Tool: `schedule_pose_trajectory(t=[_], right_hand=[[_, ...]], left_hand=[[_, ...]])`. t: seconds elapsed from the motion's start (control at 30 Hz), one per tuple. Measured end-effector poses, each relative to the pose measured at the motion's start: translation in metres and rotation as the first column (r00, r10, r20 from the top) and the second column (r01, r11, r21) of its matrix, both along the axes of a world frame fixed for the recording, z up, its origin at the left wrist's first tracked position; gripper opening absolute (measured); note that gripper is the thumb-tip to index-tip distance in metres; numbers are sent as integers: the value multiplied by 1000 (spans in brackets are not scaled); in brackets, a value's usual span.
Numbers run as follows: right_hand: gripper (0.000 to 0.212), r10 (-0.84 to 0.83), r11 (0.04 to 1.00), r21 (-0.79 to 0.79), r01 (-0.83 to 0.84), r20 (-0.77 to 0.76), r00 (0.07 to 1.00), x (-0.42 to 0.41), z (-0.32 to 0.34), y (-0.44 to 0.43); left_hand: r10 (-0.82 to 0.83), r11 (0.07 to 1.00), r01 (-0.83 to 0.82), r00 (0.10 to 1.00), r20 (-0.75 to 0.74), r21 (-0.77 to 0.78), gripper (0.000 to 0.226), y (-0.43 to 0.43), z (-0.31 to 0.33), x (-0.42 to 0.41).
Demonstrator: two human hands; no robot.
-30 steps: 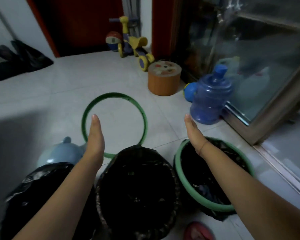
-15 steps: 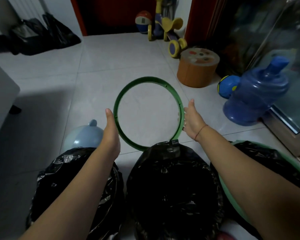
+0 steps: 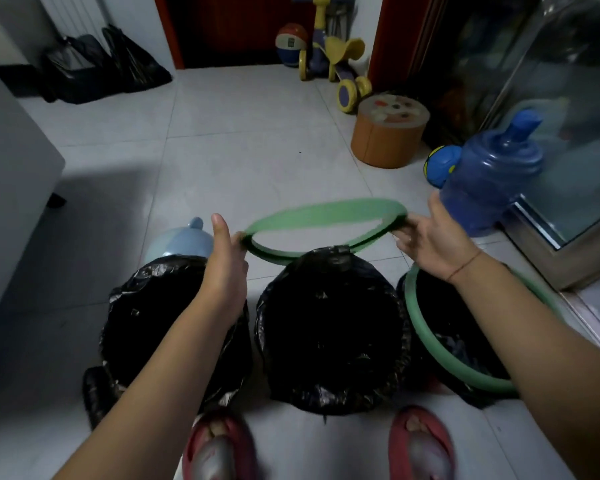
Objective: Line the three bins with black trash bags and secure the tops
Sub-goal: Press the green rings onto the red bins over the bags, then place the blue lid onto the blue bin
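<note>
Three bins lined with black trash bags stand in a row at my feet: the left bin (image 3: pixel 146 323), the middle bin (image 3: pixel 329 327) and the right bin (image 3: pixel 440 341). A green ring (image 3: pixel 426 341) sits around the right bin's top. Both hands hold a second green ring (image 3: pixel 326 211), tilted in the air just beyond the middle bin. My left hand (image 3: pixel 227 258) grips its left side. Its right side is pinched by my right hand (image 3: pixel 430 237).
A pale blue lid (image 3: pixel 181 240) lies on the tiled floor behind the left bin. A blue water jug (image 3: pixel 492 174), a blue ball and an orange round stool (image 3: pixel 388 133) stand at the right by a glass door. Black bags lie at the far left.
The green ring lay flat on the floor with my open hands beside it. Both hands have closed on it and lifted it, tilted, off the floor.
</note>
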State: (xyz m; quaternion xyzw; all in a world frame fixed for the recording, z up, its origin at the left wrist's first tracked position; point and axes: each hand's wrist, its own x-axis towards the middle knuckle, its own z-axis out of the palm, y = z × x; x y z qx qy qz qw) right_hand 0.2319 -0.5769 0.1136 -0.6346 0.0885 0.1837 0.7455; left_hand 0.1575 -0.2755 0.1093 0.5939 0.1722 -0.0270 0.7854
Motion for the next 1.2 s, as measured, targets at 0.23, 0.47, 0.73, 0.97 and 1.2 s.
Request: schedule_pose_trajectory(t=[0.23,0.47,0.73,0.97,1.2], right_hand=[[86,68,982,-173,-73,-36,997,-75,-43,-1],[69,15,958,-287,-22,-28,999,-107,-59,29],[59,83,835,-549,34,186,979,-105,-71,40],[59,90,855,-514,72,284,955,-77,-46,73],[74,245,917,-362,-164,191,950,0,-33,198]], left_hand=[[-109,986,130,978,-176,109,76,-15,-26,-61],[-128,946,179,972,-198,269,66,-34,-38,-77],[-87,842,155,984,-153,517,61,-37,-50,-78],[22,964,2,996,-90,264,65,15,-16,-68],[334,894,-315,942,-5,319,63,162,-9,-24]])
